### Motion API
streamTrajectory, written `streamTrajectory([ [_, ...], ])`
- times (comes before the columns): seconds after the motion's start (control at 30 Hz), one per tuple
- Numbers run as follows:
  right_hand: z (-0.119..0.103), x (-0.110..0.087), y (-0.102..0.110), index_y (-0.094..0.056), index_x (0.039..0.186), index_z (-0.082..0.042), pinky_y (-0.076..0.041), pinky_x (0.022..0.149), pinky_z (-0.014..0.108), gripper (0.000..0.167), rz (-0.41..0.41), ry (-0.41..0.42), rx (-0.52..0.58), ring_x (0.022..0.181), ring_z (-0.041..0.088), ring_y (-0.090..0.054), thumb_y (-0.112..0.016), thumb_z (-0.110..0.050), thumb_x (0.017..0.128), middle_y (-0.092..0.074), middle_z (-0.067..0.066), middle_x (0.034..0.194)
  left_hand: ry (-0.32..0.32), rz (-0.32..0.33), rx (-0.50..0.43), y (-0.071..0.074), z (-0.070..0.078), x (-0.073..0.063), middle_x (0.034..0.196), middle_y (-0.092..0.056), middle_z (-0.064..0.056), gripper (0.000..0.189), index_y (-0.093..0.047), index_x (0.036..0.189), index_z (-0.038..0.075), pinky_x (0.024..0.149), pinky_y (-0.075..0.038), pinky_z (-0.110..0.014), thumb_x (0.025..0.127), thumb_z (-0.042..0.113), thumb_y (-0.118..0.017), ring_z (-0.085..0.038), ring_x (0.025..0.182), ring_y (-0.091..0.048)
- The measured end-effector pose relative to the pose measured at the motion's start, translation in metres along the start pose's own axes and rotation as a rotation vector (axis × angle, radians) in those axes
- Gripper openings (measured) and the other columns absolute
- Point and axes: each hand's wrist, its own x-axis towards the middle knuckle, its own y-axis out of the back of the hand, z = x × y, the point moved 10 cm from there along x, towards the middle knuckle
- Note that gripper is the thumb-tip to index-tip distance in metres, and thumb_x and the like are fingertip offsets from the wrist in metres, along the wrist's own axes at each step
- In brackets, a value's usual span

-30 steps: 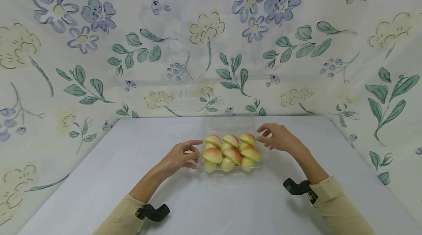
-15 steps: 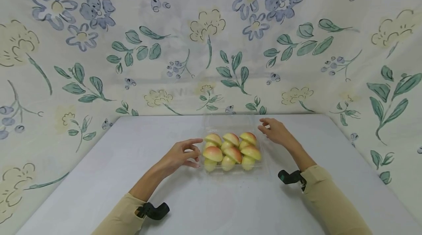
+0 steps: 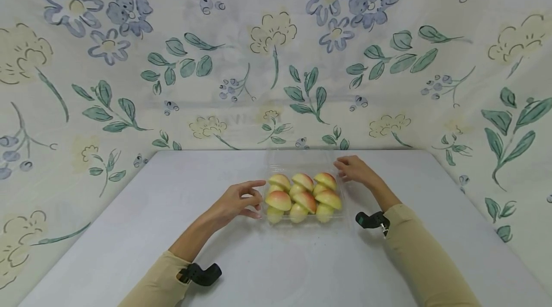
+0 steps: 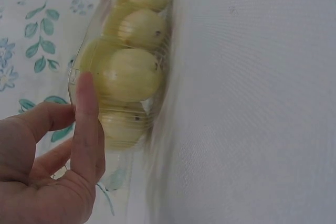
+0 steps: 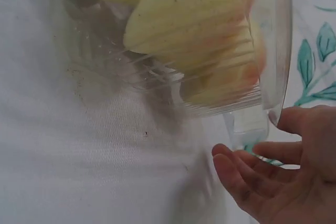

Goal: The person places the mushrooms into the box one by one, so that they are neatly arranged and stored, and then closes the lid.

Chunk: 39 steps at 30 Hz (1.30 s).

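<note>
A clear plastic box [image 3: 286, 218] rests on the white table, its transparent lid [image 3: 297, 159] folded back behind it. Inside sit several pale yellow-green round fruits [image 4: 131, 74], set in two rows and topped by red-blushed, dome-shaped fruit pieces [image 3: 278, 200]. My left hand [image 3: 235, 206] is at the box's left side, extended fingers touching its wall and rim in the left wrist view. At the back right corner, near the lid's fold, my right hand [image 3: 355, 171] has loosely bent fingers, one fingertip [image 5: 289, 119] against the rim in the right wrist view.
The white table [image 3: 302, 268] runs back to a floral cloth backdrop [image 3: 241, 58]. Black wrist devices [image 3: 202, 275] are worn on both forearms over beige sleeves [image 3: 424, 254].
My right hand has moved from beside the box's right side to its back right corner, the forearm shifting left. The left hand and the box have stayed in place.
</note>
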Motion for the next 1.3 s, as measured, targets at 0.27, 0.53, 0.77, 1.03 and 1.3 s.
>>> streamTrajectory([
  [0.27, 0.016, 0.013, -0.006, -0.050, 0.135, 0.005, -0.058, 0.095, 0.038, 0.047, -0.044, -0.080, 0.172, 0.115, 0.031, -0.058, -0.037, -0.030, 0.106, -0.057, 0.021, 0.126, -0.010, -0.011, 0.005, 0.000, 0.001, 0.000, 0.099, -0.054, -0.007, 0.060, -0.037, 0.150, 0.003, 0.068, -0.065, -0.033, 0.095, 0.009, -0.061, -0.016, 0.082, -0.061],
  [0.53, 0.013, 0.014, -0.002, -0.043, 0.143, 0.003, -0.058, 0.091, 0.031, 0.047, -0.026, -0.095, 0.305, 0.111, 0.024, -0.062, -0.041, -0.025, 0.105, -0.056, 0.021, 0.129, -0.008, -0.006, 0.021, 0.001, 0.002, -0.001, 0.103, -0.052, -0.008, 0.058, -0.037, 0.150, 0.003, 0.065, -0.064, -0.032, 0.096, 0.009, -0.059, -0.016, 0.083, -0.061],
  [0.77, 0.004, 0.011, 0.011, -0.042, 0.145, 0.002, -0.060, 0.090, 0.033, 0.049, 0.042, -0.025, 0.311, 0.108, 0.027, -0.066, -0.052, -0.020, 0.102, -0.053, 0.026, 0.137, 0.007, 0.006, 0.024, 0.001, 0.002, -0.002, 0.104, -0.052, -0.008, 0.056, -0.038, 0.150, 0.005, 0.065, -0.064, -0.031, 0.098, 0.011, -0.058, -0.016, 0.083, -0.061],
  [1.03, -0.006, 0.004, 0.031, -0.052, 0.138, -0.002, -0.062, 0.081, 0.032, 0.050, 0.128, 0.099, 0.159, 0.095, 0.028, -0.068, -0.067, -0.017, 0.093, -0.063, 0.018, 0.108, 0.013, 0.045, -0.001, 0.003, 0.002, -0.002, 0.104, -0.052, -0.008, 0.054, -0.041, 0.148, 0.005, 0.065, -0.064, -0.031, 0.098, 0.010, -0.058, -0.016, 0.084, -0.060],
  [1.3, -0.016, -0.002, 0.033, -0.048, 0.139, 0.003, -0.062, 0.081, 0.035, 0.048, 0.076, 0.169, 0.188, 0.090, 0.025, -0.071, -0.062, -0.017, 0.097, -0.064, 0.031, 0.116, 0.025, 0.078, -0.038, 0.006, 0.001, -0.003, 0.114, -0.052, -0.013, 0.051, -0.046, 0.145, 0.004, 0.070, -0.064, -0.033, 0.096, 0.007, -0.059, -0.016, 0.089, -0.059],
])
